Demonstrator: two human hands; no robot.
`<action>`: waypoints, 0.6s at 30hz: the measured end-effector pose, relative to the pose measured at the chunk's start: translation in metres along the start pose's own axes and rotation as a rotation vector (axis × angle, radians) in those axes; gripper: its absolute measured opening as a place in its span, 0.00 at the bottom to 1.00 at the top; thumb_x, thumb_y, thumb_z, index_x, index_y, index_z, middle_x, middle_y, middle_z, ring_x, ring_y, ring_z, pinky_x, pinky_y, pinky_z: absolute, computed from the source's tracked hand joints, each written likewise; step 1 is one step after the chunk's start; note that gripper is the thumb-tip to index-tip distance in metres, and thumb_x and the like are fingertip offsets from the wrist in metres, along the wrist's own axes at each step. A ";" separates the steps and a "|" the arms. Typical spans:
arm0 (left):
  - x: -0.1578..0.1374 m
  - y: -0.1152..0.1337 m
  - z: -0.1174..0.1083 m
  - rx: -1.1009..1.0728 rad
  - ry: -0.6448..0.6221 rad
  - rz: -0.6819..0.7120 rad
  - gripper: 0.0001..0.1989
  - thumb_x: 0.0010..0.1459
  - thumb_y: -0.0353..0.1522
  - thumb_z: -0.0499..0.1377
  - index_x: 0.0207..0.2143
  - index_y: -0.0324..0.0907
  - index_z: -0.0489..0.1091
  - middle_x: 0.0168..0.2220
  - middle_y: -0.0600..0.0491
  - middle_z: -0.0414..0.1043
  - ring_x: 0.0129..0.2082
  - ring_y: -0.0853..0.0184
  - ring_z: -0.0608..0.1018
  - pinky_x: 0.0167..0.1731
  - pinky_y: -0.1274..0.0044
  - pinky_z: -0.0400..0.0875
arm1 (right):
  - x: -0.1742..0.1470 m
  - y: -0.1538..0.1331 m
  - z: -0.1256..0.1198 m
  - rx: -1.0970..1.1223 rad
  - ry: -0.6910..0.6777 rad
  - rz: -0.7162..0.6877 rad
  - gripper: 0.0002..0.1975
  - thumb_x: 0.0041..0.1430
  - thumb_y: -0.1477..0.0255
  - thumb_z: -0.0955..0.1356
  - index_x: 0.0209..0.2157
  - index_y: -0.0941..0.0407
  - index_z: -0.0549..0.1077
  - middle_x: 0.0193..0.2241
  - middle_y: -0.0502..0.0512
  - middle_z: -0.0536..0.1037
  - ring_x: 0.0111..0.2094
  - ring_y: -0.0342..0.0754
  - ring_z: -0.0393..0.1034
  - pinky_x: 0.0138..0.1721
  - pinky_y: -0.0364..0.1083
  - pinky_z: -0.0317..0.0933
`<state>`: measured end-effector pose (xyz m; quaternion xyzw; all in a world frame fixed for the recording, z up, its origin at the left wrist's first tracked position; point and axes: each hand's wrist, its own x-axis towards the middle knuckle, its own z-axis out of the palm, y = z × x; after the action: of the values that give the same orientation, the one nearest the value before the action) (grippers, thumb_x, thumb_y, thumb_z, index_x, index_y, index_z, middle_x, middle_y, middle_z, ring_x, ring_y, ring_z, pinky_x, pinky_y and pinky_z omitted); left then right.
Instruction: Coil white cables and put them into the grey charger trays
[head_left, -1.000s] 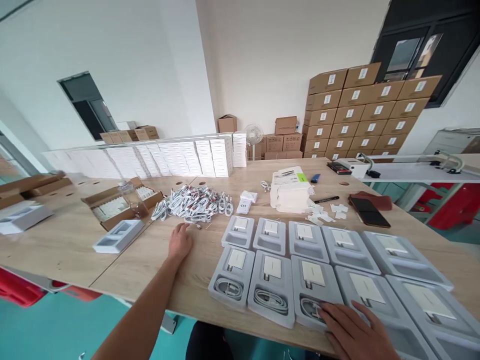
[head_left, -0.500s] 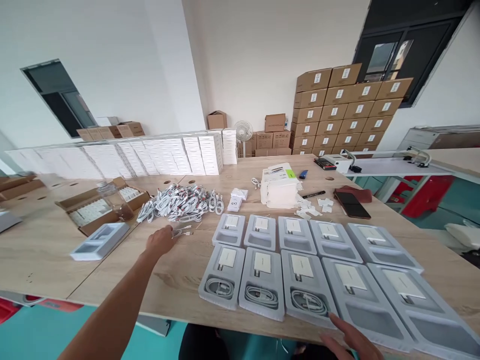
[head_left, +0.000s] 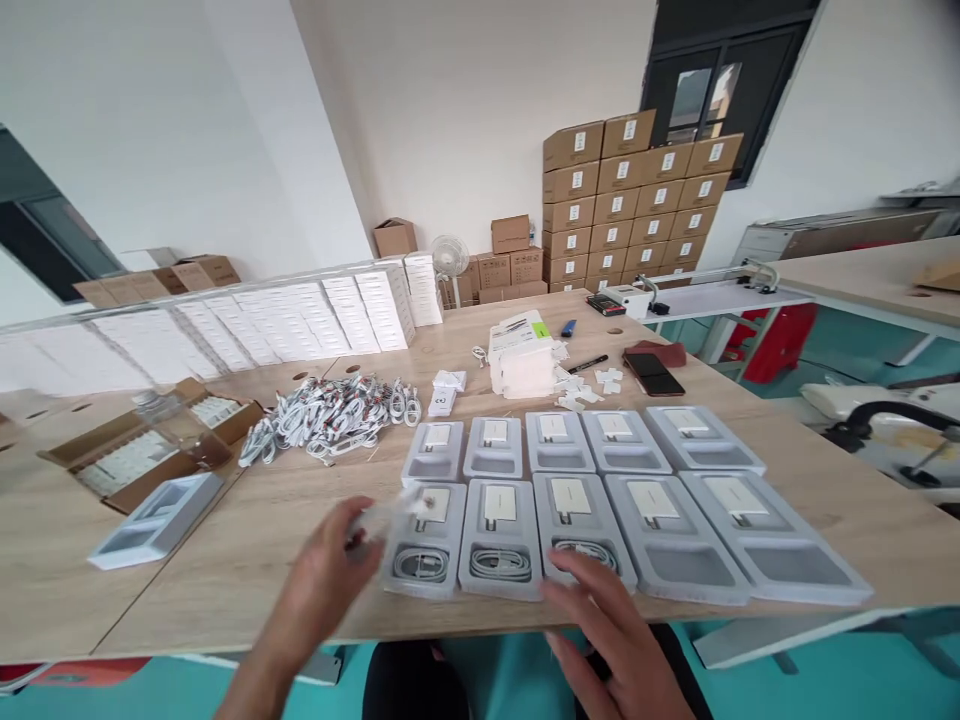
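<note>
Left hand (head_left: 330,560): fingers clamped on a cable (head_left: 384,516) — blurred — over the tabletop (head_left: 202,590) near its front edge, beside the trays (head_left: 691,568) | Right hand (head_left: 611,640): fingers apart at the front edge, contact undeterminable | Trays: two rows; three front-row trays hold coils (head_left: 501,564) | Cable pile (head_left: 330,415): farther from front edge

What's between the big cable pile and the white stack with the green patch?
Small white packets and, farther back, a small looped cable; the head view shows both.
</note>
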<state>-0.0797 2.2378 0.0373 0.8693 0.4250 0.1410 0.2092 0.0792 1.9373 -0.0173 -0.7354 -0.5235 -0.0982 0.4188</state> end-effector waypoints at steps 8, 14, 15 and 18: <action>-0.079 0.115 0.071 -0.775 -0.332 -0.093 0.16 0.47 0.35 0.73 0.34 0.53 0.68 0.28 0.63 0.75 0.26 0.78 0.77 0.24 0.94 0.72 | 0.063 0.009 -0.004 0.174 -0.057 -0.152 0.09 0.68 0.74 0.62 0.47 0.54 0.71 0.39 0.57 0.72 0.41 0.49 0.66 0.39 0.51 0.66; -0.081 0.116 0.076 -1.026 -0.966 -0.276 0.22 0.51 0.54 0.59 0.33 0.47 0.64 0.24 0.60 0.74 0.13 0.73 0.75 0.09 0.89 0.64 | 0.045 0.025 -0.023 0.221 -0.058 -0.199 0.07 0.68 0.78 0.62 0.40 0.57 0.71 0.33 0.55 0.71 0.37 0.46 0.62 0.35 0.47 0.61; -0.083 0.116 0.077 -1.066 -1.004 -0.319 0.22 0.52 0.55 0.57 0.32 0.47 0.64 0.23 0.60 0.73 0.12 0.75 0.73 0.07 0.90 0.60 | 0.042 0.027 -0.026 0.202 -0.071 -0.220 0.07 0.68 0.78 0.62 0.41 0.57 0.71 0.34 0.55 0.71 0.37 0.46 0.62 0.35 0.47 0.61; -0.087 0.117 0.081 -1.130 -0.956 -0.411 0.29 0.49 0.62 0.49 0.25 0.46 0.61 0.19 0.62 0.66 0.10 0.82 0.63 0.07 0.92 0.45 | 0.039 0.035 -0.034 0.009 -0.076 -0.321 0.06 0.68 0.78 0.63 0.40 0.57 0.71 0.33 0.54 0.72 0.35 0.46 0.60 0.35 0.48 0.57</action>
<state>-0.0182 2.0848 0.0175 0.5004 0.3048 -0.0962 0.8046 0.1357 1.9356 0.0089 -0.6436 -0.6501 -0.1336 0.3811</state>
